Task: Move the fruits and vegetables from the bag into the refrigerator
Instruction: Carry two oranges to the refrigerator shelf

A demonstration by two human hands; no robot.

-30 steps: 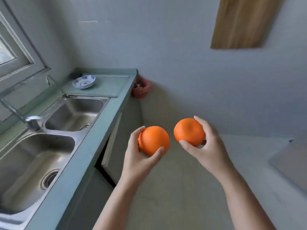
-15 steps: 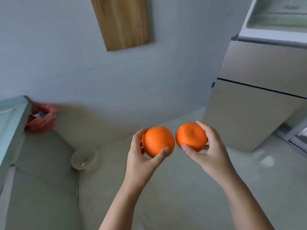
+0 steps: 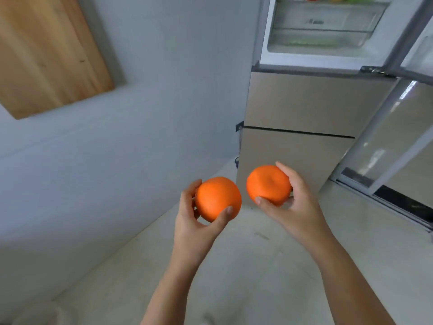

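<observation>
My left hand [image 3: 194, 228] grips one orange [image 3: 216, 197] in front of me, fingers and thumb curled round it. My right hand [image 3: 296, 207] grips a second orange [image 3: 267, 184] just to the right of the first; the two fruits are apart. Ahead on the right stands the refrigerator [image 3: 302, 102], its upper compartment [image 3: 323, 29] open, showing clear drawers and a strip of red, yellow and green produce at the top edge. The open door [image 3: 398, 127] swings out on the right. The bag is out of view.
A pale wall runs along the left with a wooden board [image 3: 46, 55] hanging on it. The light floor [image 3: 234, 266] stretches between me and the refrigerator. The two lower beige fridge doors are closed.
My view has swung right, away from the sink counter and the red bag, and the refrigerator has come into fuller view with its open top. Both hands keep holding their oranges.
</observation>
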